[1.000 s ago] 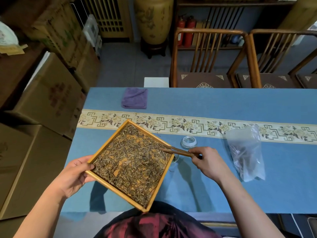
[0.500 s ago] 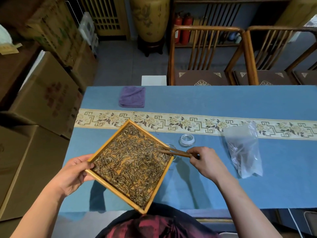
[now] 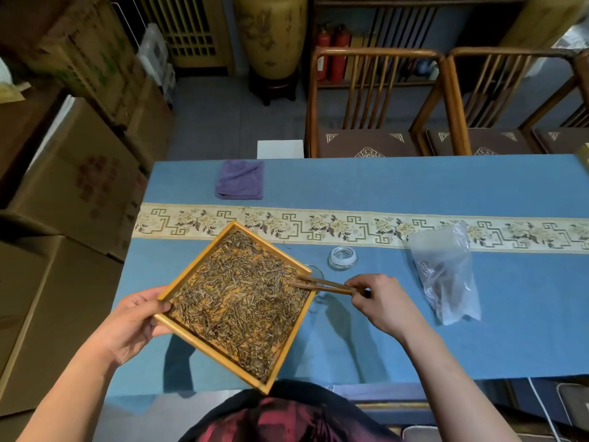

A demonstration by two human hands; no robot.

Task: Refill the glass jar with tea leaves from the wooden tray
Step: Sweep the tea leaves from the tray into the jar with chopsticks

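Gripping the wooden tray point(image 3: 288, 346), left hand point(image 3: 135, 323) tilts it; right hand point(image 3: 382, 303) pinches tongs point(image 3: 322, 284).

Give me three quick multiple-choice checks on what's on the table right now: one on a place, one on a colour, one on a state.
1. Where does the folded cloth lie?
A. on the far side of the patterned runner
B. inside the wooden tray
C. under the plastic bag

2. What colour is that cloth?
A. red
B. purple
C. white

3. How is the wooden tray held?
A. flat on the table, untouched
B. gripped by both hands
C. lifted and tilted by the left hand alone

Answers:
1 A: it sits on the blue tablecloth beyond the runner, near the chairs.
2 B: it is plainly purple against the blue.
3 C: the left hand grips one corner, the tray casts a shadow below, and the right hand holds a wooden tool to the tea leaves.
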